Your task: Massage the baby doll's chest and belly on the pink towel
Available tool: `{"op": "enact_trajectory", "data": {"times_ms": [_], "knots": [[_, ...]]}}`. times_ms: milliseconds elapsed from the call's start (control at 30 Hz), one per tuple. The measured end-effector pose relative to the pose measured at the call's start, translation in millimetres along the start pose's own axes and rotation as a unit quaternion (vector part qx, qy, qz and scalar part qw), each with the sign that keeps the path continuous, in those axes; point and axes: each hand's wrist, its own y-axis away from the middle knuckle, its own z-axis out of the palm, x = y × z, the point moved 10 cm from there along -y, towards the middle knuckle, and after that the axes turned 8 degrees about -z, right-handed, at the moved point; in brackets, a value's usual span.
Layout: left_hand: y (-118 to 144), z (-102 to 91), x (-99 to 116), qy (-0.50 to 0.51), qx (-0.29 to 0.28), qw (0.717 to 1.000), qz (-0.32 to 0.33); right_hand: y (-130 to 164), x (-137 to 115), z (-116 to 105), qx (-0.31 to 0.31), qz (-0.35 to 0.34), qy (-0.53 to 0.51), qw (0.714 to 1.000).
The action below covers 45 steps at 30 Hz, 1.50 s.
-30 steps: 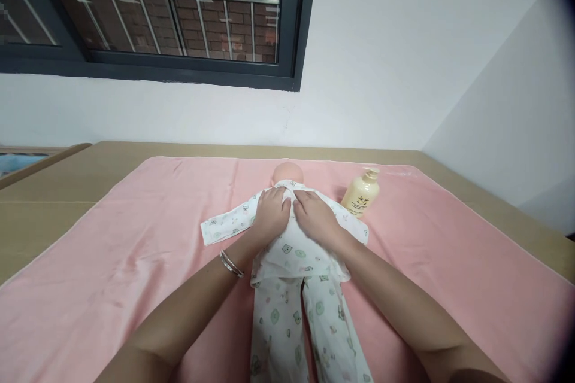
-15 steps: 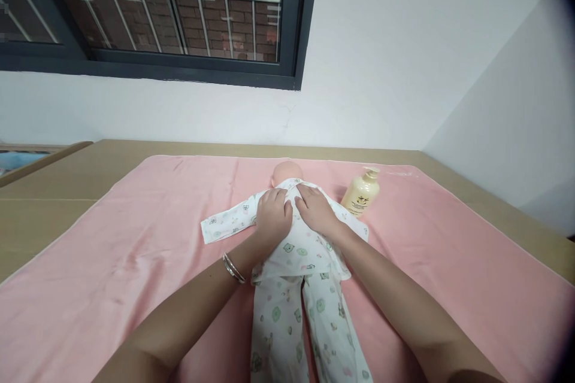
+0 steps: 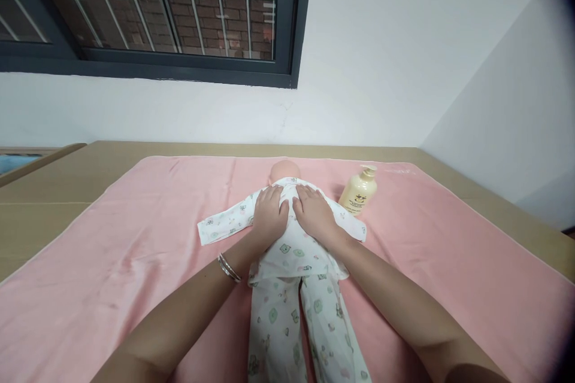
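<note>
A baby doll [image 3: 284,172] lies stretched out, its bald head at the far end and no face showing. It wears a white patterned top [image 3: 294,254] and matching trousers [image 3: 275,323]. My left hand [image 3: 269,215] rests flat on the left side of the upper back, fingers extended toward the head. On the right side my right hand [image 3: 314,212] lies flat in the same way, a narrow strip of cloth between the two thumbs. A pale yellow pump bottle [image 3: 358,191] stands by the doll's right-hand sleeve, slightly tilted in view.
A pink sheet [image 3: 153,209] with some wrinkles spreads under the doll over a tan surface [image 3: 121,158]. Behind it rises a white wall [image 3: 363,72] with a dark-framed, barred window [image 3: 179,69]. A wooden edge [image 3: 54,158] with something blue sits at the far left.
The whole view has shifted slightly. My hands stay on the doll's upper back; the right hand's fingers now lie a little straighter and the gap between the hands looks slightly different.
</note>
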Motion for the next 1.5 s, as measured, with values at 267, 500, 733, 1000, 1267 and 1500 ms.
{"op": "enact_trajectory", "data": {"times_ms": [267, 500, 733, 1000, 1267, 1500], "knots": [[16, -11.2, 21, -0.120, 0.023, 0.993, 0.008, -11, 11, 6, 0.001, -0.024, -0.076, 0.997], [5, -11.7, 20, -0.072, -0.017, 0.997, 0.021, -7, -6, -9, 0.000, -0.041, -0.066, 0.997], [-16, -0.2, -3, -0.057, -0.065, 0.996, -0.014, 11, -31, -20, -0.006, -0.038, -0.061, 0.997], [19, -14.8, 39, -0.156, -0.021, 0.987, 0.043, -17, 7, -12, 0.037, -0.085, -0.136, 0.986], [10, -11.2, 22, -0.125, -0.030, 0.992, 0.001, -4, -8, -8, 0.028, -0.049, -0.034, 0.998], [-9, 2.2, -16, -0.058, -0.043, 0.995, -0.068, 11, -24, -4, 0.035, -0.039, 0.014, 0.999]]}}
